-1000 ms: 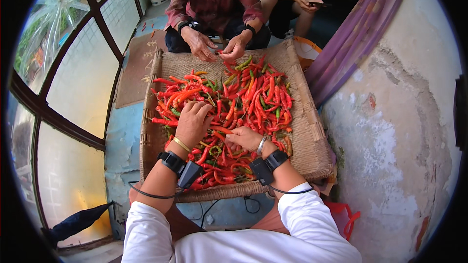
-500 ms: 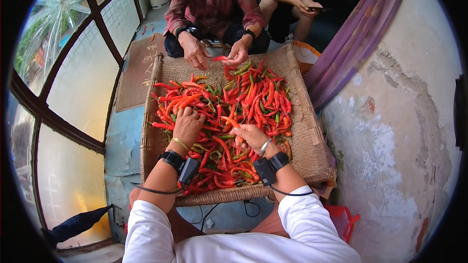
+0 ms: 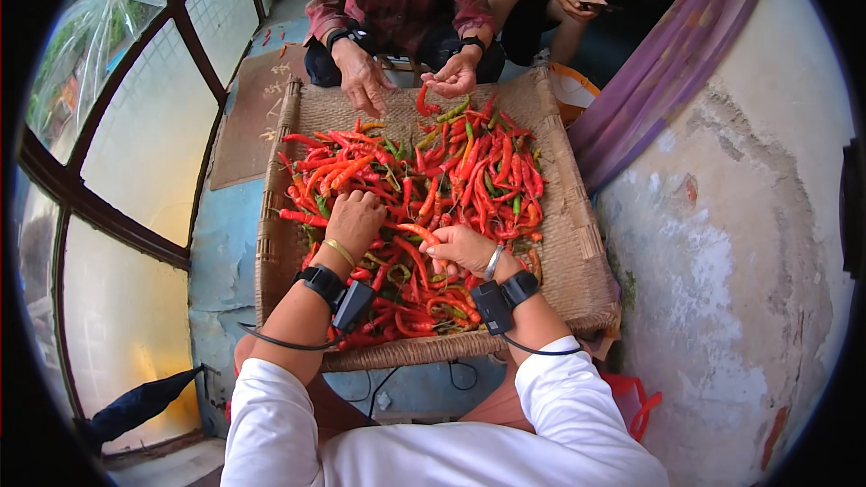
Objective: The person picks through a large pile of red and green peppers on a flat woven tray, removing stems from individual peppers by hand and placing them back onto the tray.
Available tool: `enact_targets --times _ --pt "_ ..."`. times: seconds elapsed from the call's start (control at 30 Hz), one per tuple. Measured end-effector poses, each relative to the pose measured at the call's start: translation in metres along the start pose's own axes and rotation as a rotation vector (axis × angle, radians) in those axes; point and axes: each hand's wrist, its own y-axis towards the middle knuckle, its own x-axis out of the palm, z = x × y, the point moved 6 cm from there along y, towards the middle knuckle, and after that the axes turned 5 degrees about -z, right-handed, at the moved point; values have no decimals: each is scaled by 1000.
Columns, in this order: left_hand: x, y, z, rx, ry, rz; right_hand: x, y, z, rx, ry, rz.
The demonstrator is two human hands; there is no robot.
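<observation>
My right hand [image 3: 462, 248] grips an orange-red chili pepper [image 3: 419, 233] between thumb and fingers, its far end pointing left toward my other hand. Close by that end, my left hand [image 3: 355, 220] is curled with its back upward; whatever its fingertips hold is hidden. Both hands are over a heap of chili peppers [image 3: 474, 171], mostly red with some green and orange ones. The heap lies on a woven tray [image 3: 577, 261] in front of me.
Across the tray a co-worker's right-side hand [image 3: 456, 74] holds a red chili [image 3: 425, 102]; the other hand [image 3: 363, 83] hovers beside it. Behind sits another person with a phone [image 3: 598, 6]. A purple curtain [image 3: 663, 81] and wall [image 3: 713, 261] border the right, windows [image 3: 135, 126] the left.
My left hand has moved slightly right, toward the pepper in my right hand, which now lies flatter. The co-worker's red chili has swung from sideways to hanging down.
</observation>
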Motion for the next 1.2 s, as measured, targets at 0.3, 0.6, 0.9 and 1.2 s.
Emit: enact_targets --times 0.3,0.6,0.9,1.2 --pt "-13 6 -8 -119 -522 66 -9 -5 0 30 -1 91" --pt "-6 7 -17 -265 -1601 22 -7 -8 -5 67 -98 66" --pt "-12 7 -10 -286 -1800 10 -30 -9 -19 -436 492 301" --pt "5 3 23 -165 -1401 -68 -10 5 -5 -222 203 264"
